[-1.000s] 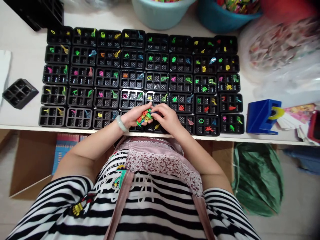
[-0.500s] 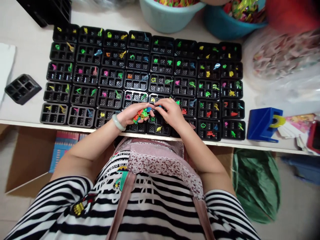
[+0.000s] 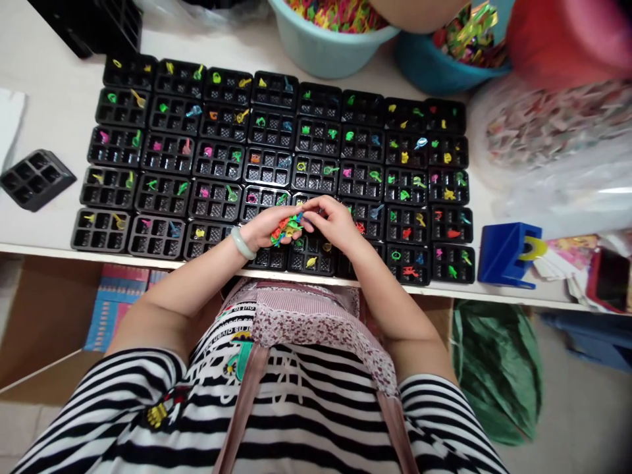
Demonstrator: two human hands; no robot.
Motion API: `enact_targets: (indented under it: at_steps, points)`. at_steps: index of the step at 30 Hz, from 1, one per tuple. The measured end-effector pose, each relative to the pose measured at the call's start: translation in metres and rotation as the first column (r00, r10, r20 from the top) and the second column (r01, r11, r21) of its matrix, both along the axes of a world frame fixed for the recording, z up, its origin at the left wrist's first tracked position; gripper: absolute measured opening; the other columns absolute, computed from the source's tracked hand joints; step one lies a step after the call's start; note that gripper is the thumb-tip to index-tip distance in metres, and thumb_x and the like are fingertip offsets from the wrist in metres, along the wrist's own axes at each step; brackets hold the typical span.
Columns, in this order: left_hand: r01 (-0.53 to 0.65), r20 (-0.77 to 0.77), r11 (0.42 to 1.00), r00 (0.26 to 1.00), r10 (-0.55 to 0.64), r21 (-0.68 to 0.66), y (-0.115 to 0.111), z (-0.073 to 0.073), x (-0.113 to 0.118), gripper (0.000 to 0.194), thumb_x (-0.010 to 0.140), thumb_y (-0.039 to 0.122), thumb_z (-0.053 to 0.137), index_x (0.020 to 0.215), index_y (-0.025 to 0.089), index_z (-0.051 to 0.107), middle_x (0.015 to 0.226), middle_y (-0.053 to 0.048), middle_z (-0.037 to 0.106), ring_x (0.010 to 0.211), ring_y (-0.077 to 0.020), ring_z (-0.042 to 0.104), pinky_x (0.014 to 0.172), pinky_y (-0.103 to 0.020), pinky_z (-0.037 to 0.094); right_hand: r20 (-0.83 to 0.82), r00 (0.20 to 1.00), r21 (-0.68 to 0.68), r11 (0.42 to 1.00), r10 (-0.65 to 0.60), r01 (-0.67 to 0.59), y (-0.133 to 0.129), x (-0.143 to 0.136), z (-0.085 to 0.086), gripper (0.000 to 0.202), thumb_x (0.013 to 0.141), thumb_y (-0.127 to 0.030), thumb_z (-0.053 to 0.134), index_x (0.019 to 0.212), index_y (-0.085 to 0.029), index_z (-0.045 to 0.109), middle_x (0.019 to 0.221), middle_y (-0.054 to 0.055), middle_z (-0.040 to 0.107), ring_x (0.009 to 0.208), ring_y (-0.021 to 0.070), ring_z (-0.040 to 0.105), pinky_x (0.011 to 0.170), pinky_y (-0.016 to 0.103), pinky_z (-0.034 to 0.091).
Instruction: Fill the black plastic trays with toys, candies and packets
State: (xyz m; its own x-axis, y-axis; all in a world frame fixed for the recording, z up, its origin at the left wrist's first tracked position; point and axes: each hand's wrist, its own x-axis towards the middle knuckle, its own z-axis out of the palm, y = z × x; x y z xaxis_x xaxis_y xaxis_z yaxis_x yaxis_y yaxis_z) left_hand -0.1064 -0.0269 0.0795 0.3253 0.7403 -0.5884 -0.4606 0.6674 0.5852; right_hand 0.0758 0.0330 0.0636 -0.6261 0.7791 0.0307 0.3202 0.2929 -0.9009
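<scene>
My left hand [image 3: 265, 227], with a pale bangle at the wrist, is cupped around a heap of small coloured plastic toys [image 3: 285, 232] in red, green, blue and yellow. My right hand [image 3: 336, 225] meets it from the other side, thumb and fingers bent together at the edge of the heap. Whatever is between those fingertips is too small to make out. Both hands hover over rows of black compartment trays [image 3: 101, 248], covering parts of several. Most visible trays have two or three little toys in separate compartments, such as a yellow piece [image 3: 311, 262] just below my hands.
At the back stand a light blue basin [image 3: 326, 56] of colourful pieces and a darker blue basin [image 3: 434, 69] of shiny wrappers. A blue tape dispenser [image 3: 503, 253] is at the right. One loose black tray [image 3: 37, 178] lies tilted at the left.
The camera view has shifted slightly. My right fingertips have moved a little lower against the toys in my left hand, which stays cupped around them.
</scene>
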Motion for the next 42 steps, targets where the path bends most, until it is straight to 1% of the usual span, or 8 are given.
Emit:
enact_targets:
  at_steps: [6,13,20,24,28,32,35,42]
  points:
    - [-0.014,0.005,1.000,1.000,0.014,0.003,0.009,0.000,0.002,0.026,0.102,0.027,0.056,0.097,0.006,0.069,0.071,-0.010,0.071,0.048,-0.0122,0.062,0.032,-0.017,0.034,0.106,0.994,0.178,0.983,0.016,-0.034,0.003,-0.005,0.002,0.006,0.090,-0.023,0.067,0.091,-0.025,0.073,0.100,0.006,0.070,0.101,0.0249,0.062,0.095,0.042,0.051]
    - [-0.049,-0.002,0.999,0.999,0.049,0.015,0.028,0.005,-0.003,0.020,0.100,0.022,0.056,0.097,0.008,0.069,0.076,-0.011,0.074,0.048,-0.0108,0.061,0.032,-0.016,0.032,-0.136,0.982,-0.168,0.980,-0.129,0.106,0.040,-0.003,-0.011,0.019,0.089,-0.041,0.068,0.091,-0.023,0.065,0.091,0.001,0.070,0.085,0.0173,0.065,0.082,0.034,0.055]
    - [-0.112,-0.009,0.994,0.994,0.112,-0.003,0.042,0.004,-0.005,0.024,0.103,0.025,0.051,0.101,0.008,0.068,0.071,-0.009,0.072,0.047,-0.0113,0.059,0.032,-0.017,0.033,-0.013,0.999,0.032,0.999,-0.032,0.032,0.054,-0.008,-0.007,0.026,0.086,-0.044,0.075,0.103,-0.024,0.073,0.105,0.006,0.070,0.089,0.0196,0.066,0.082,0.037,0.055]
    - [-0.174,0.009,0.982,0.985,0.174,0.070,0.043,0.003,-0.007,0.022,0.101,0.021,0.052,0.105,0.007,0.068,0.071,-0.006,0.069,0.047,-0.0105,0.060,0.032,-0.016,0.032,-0.020,0.990,-0.199,0.971,-0.138,0.131,0.047,-0.014,-0.019,0.037,0.081,-0.050,0.078,0.103,-0.023,0.065,0.088,0.001,0.069,0.074,0.0153,0.064,0.074,0.033,0.055]
    - [-0.203,0.003,0.970,0.979,0.205,0.131,0.043,0.003,-0.008,0.018,0.096,0.020,0.060,0.108,0.009,0.067,0.073,-0.004,0.069,0.048,-0.0105,0.060,0.032,-0.016,0.033,-0.080,0.986,-0.410,0.906,-0.149,0.104,0.050,-0.016,-0.025,0.032,0.080,-0.047,0.075,0.096,-0.022,0.062,0.082,0.000,0.070,0.071,0.0145,0.064,0.067,0.029,0.054]
    - [-0.274,-0.037,0.952,0.959,0.281,0.134,0.041,0.005,-0.011,0.013,0.093,0.024,0.066,0.098,0.012,0.064,0.069,-0.003,0.068,0.046,-0.0100,0.057,0.033,-0.016,0.034,0.052,0.978,-0.079,0.976,-0.200,0.204,0.064,-0.013,-0.022,0.008,0.083,-0.029,0.068,0.083,-0.022,0.064,0.083,0.001,0.068,0.074,0.0161,0.060,0.076,0.034,0.053]
    - [-0.283,-0.063,0.955,0.955,0.289,0.093,0.041,0.007,-0.014,0.010,0.095,0.022,0.063,0.092,0.012,0.062,0.071,-0.005,0.069,0.045,-0.0095,0.057,0.033,-0.016,0.034,0.170,0.969,0.195,0.970,-0.180,0.146,0.072,-0.011,-0.017,0.004,0.084,-0.018,0.067,0.081,-0.021,0.068,0.090,0.005,0.068,0.085,0.0201,0.061,0.087,0.038,0.051]
    - [-0.130,-0.019,0.990,0.991,0.131,0.056,0.040,0.003,-0.009,0.010,0.096,0.019,0.058,0.096,0.010,0.063,0.069,-0.004,0.067,0.046,-0.0120,0.061,0.031,-0.016,0.033,0.075,0.996,0.162,0.986,-0.044,0.031,0.048,-0.013,-0.003,0.012,0.090,-0.027,0.071,0.101,-0.024,0.076,0.101,0.005,0.069,0.093,0.0205,0.064,0.087,0.037,0.053]
